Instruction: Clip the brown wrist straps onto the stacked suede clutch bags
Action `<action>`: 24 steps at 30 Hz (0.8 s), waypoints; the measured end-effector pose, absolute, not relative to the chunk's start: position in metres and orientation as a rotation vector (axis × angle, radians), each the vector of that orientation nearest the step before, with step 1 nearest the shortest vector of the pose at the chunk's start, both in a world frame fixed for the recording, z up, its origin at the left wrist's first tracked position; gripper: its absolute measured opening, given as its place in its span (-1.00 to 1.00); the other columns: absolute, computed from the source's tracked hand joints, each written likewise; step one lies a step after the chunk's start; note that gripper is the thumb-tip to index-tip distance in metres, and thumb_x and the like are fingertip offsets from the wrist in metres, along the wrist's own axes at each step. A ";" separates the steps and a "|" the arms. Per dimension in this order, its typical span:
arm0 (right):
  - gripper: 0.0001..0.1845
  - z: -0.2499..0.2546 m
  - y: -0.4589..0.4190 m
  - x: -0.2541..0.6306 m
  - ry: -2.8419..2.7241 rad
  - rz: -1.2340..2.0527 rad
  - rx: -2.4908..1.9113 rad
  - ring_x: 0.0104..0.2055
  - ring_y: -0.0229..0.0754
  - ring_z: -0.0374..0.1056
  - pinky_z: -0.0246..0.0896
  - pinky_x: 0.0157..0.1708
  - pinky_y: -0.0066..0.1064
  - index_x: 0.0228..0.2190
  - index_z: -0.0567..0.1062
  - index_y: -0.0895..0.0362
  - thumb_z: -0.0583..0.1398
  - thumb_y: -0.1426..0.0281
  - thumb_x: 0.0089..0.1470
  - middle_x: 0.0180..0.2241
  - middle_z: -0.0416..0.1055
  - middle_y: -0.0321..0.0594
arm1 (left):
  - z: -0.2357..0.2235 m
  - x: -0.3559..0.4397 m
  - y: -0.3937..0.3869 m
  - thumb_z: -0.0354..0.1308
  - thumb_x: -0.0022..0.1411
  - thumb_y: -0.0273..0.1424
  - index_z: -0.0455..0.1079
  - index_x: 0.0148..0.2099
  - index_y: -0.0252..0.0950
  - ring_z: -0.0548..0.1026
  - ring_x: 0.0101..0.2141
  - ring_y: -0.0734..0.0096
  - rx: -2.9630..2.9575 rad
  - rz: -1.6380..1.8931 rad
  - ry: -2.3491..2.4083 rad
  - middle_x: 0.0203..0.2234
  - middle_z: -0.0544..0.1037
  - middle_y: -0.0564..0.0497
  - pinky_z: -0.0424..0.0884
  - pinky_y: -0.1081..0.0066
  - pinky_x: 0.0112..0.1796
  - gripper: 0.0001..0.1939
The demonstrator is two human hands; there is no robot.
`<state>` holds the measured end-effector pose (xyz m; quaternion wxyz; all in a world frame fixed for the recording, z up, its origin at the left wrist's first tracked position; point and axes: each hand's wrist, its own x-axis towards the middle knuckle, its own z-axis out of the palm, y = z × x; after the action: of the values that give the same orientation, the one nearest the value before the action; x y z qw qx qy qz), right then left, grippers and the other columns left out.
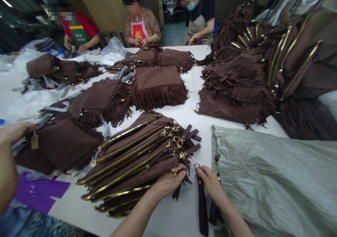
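Curled at the fittings end of the stacked zip bags [126, 159] with left hand [173, 176], exact hold hidden; pinched nearly closed on the ringed end of a dark strap [202, 202] with right hand [206, 175]. Laid on a white table [110, 221], left to right, with purple plastic [39, 191], fringed brown bags [158, 79], the zip bags, the strap and a grey-green sheet [276, 180]. Backed by large brown panels [102, 12]; marked with blurred lettering on green apron [79, 33], yellow emblem on red apron [139, 30].
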<state>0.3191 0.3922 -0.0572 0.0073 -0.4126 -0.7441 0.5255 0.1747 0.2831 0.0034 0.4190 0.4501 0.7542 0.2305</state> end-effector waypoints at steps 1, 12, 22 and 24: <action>-0.65 -0.051 0.388 0.320 -2.285 1.718 -1.223 -0.46 -0.22 0.26 0.16 -0.41 -0.41 -0.57 0.24 0.08 -0.10 0.15 0.09 -0.58 0.29 -0.34 | 0.006 0.175 0.285 -0.21 0.21 -0.31 0.33 -0.13 -0.23 0.39 -0.15 0.41 1.044 0.633 1.862 -0.22 0.48 0.04 0.25 0.38 -0.05 -0.67; -0.71 -0.018 0.354 0.316 -2.152 1.973 -0.970 -0.50 -0.27 0.19 0.11 -0.47 -0.45 -0.43 0.25 0.08 -0.09 0.16 0.13 -0.57 0.20 -0.39 | 0.007 0.179 0.291 -0.11 0.10 -0.21 0.26 -0.44 -0.25 0.33 -0.41 0.46 0.792 0.556 1.930 -0.55 0.33 0.15 0.22 0.48 -0.32 -0.75; -0.75 -0.021 0.342 0.312 -2.574 1.376 -0.953 -0.37 -0.14 0.36 0.21 -0.37 -0.33 -0.24 0.23 0.15 -0.17 0.42 0.10 -0.42 0.39 -0.14 | -0.008 0.180 0.289 -0.17 0.17 -0.23 0.25 -0.40 -0.25 0.32 -0.40 0.47 0.883 0.502 1.930 -0.53 0.34 0.13 0.26 0.52 -0.35 -0.73; -0.76 -0.025 0.342 0.310 -2.555 1.328 -0.963 -0.41 -0.15 0.37 0.21 -0.43 -0.36 -0.28 0.23 0.13 -0.18 0.42 0.10 -0.44 0.40 -0.17 | -0.003 0.177 0.288 -0.19 0.18 -0.25 0.28 -0.33 -0.25 0.35 -0.34 0.47 0.911 0.502 1.914 -0.45 0.40 0.12 0.27 0.52 -0.29 -0.73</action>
<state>0.3097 0.3419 -0.0247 0.0527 -0.3167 -0.8403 0.4368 0.1770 0.2875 -0.0027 0.4634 0.3705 0.7786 0.2043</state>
